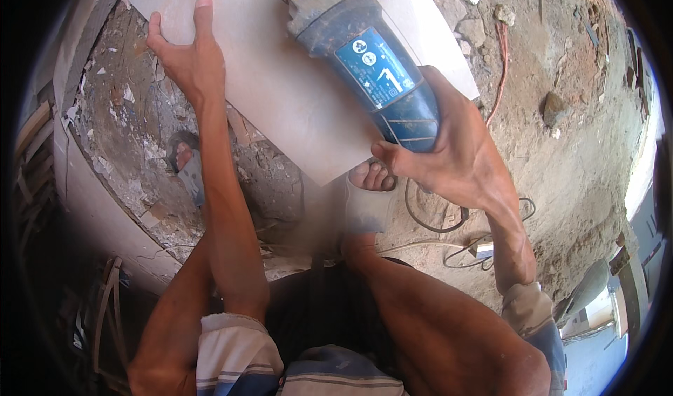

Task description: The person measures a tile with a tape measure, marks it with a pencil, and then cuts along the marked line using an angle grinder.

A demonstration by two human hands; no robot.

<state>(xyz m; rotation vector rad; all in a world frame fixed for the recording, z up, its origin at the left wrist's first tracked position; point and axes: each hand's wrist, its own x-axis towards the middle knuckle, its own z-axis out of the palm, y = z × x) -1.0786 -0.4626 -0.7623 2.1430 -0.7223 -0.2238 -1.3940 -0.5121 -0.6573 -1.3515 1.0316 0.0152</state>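
Observation:
My right hand (459, 151) grips the blue body of an angle grinder (368, 59), whose grey head and disc point away toward the top edge, over a large pale tile (280, 94). My left hand (186, 52) lies flat on the tile's left edge, fingers spread, pressing it down. My foot in a dusty sandal (368, 193) sits under the tile's near corner. My knees and striped shorts fill the bottom of the view.
The ground is rough, dusty rubble with stones (554, 108) and broken bits. A reddish cable (501, 66) and thin wires (456, 249) trail at the right. A pale curved wall edge (91, 207) runs along the left.

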